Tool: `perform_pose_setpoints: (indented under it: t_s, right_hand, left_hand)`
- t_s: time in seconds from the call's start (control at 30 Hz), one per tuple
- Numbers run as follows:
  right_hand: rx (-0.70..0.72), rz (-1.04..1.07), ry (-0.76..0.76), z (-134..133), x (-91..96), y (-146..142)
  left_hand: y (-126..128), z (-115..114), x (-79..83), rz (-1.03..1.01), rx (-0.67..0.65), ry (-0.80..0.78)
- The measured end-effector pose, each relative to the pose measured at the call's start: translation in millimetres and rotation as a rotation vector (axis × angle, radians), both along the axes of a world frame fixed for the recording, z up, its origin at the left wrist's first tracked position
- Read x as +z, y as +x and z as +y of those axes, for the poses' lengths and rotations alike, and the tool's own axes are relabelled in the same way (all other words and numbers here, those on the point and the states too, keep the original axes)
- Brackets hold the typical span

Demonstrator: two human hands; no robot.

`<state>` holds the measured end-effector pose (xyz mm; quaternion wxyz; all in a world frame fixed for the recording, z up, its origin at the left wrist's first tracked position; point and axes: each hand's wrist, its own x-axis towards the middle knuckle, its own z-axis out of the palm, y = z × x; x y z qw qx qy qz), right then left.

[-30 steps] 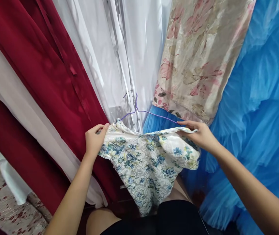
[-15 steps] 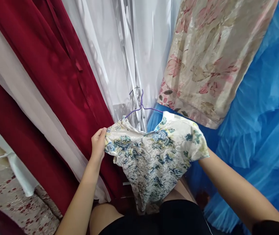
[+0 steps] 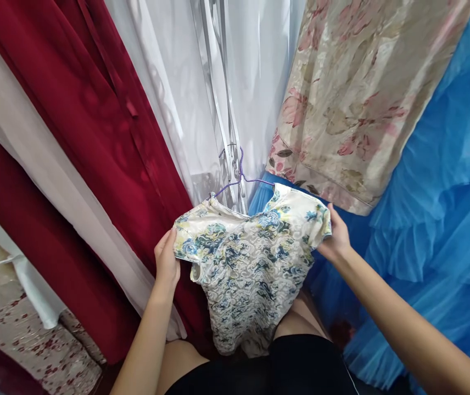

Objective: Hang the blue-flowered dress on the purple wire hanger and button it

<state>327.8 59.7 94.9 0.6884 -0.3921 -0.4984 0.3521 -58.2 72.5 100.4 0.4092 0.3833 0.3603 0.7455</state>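
Observation:
A short-sleeved floral blouse [image 3: 255, 263], white with blue, green and yellow patterns and a crinkled body, hangs on a thin purple hanger [image 3: 255, 180] in front of me. My left hand [image 3: 167, 258] pinches the edge of the sleeve on the left. On the other side, my right hand [image 3: 336, 236] grips the opposite sleeve's hem, its fingers partly behind the fabric. Between the two hands the blouse is spread out, its lower end hanging close to my legs. The hanger's hook stands up against white straps [image 3: 229, 109].
Long dark red cloth [image 3: 123, 153] and white drapes [image 3: 169, 82] hang behind. To the right are a beige garment with pink flowers [image 3: 354, 104] and blue ruffled tulle [image 3: 445, 203]. A sequined fabric [image 3: 33, 329] hangs at lower left.
My right hand, earlier hidden behind the right sleeve, now shows at that sleeve's edge, gripping it. The sleeve has drawn inward, and the left sleeve has dropped slightly.

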Motion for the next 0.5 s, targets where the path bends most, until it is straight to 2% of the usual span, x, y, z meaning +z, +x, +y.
perform_pose_setpoints:
  t_s: [0.07,0.13,0.3,0.4,0.47,0.5]
  right_hand:
    - [0.009,0.074,-0.044,-9.8,5.8,2.2]
    - [-0.004,0.148,-0.081,-17.0,14.5,1.6]
    - [-0.035,0.321,-0.062,-22.2,49.7,-1.8]
    - [-0.012,0.479,-0.066,-30.7,66.4,-1.4]
    - [-0.054,0.587,-0.059,-43.6,67.8,-3.4]
    - [-0.096,0.627,-0.049,-52.5,64.8,-5.8]
  left_hand:
    - [2.6,-5.6,-1.8,-0.05,0.009,-0.021]
    - [7.1,-9.4,3.9,-0.104,0.04,-0.023]
    - [20.1,-9.5,42.0,-0.036,0.047,0.097]
    - [25.8,-10.8,63.9,0.178,0.033,0.238]
    - [28.9,-15.9,72.1,0.428,0.071,0.329]
    - [30.7,-19.8,73.8,0.589,0.133,0.356]
